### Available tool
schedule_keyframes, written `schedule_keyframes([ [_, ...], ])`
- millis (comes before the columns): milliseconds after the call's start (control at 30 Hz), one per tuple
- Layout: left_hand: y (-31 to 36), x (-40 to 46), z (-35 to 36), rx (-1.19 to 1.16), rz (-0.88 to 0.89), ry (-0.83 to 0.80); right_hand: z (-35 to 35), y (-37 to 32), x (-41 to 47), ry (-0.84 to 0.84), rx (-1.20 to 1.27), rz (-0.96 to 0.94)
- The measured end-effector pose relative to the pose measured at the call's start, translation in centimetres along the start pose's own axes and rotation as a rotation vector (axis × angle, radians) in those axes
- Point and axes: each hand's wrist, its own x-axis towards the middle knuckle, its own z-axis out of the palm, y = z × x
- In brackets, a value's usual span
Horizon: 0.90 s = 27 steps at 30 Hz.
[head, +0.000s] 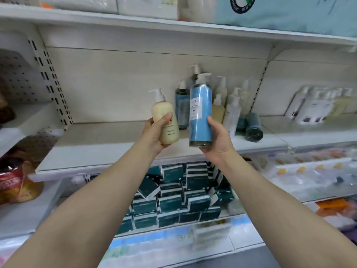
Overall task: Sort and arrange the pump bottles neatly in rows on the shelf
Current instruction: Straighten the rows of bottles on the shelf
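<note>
left hand [154, 132]: fingers curled round cream pump bottle [165, 122] | right hand [217, 140]: grips blue pump bottle [201, 113], fingers apparently behind it

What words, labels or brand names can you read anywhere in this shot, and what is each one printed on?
"COMFORT": white letters round the dark round logo on the pale blue pack, top shelf, partly cut off.
Tall blue bottle in the right hand: white label with a large heading and small lines, too blurred to read surely.
Cream bottle in the left hand: small print, unreadable.
Dark green boxes below: lettering too blurred.
Red snack bag: large characters, unreadable.
</note>
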Motion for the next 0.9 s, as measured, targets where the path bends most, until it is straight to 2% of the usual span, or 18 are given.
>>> schedule_keyframes([
  [200, -0.8, -6.0, -0.9, 0.011, -0.016, -0.027, 2.0, 1.3, -5.8, 0.037, 0.038, -0.025],
  [500, -5.8, -12.5, -1.7, 0.031, -0.117, -0.073, -0.1, 2.7, -14.6, 0.11, -0.04, -0.056],
  [700, -8.5, -14.5, 3.3, 0.056, -0.134, -0.143, -4.0, -0.3, -18.0, 0.208, -0.141, -0.116],
  [900, -11.2, -14.3, 11.8, 0.072, -0.127, -0.234, -9.1, -6.0, -19.1, 0.319, -0.157, -0.18],
])
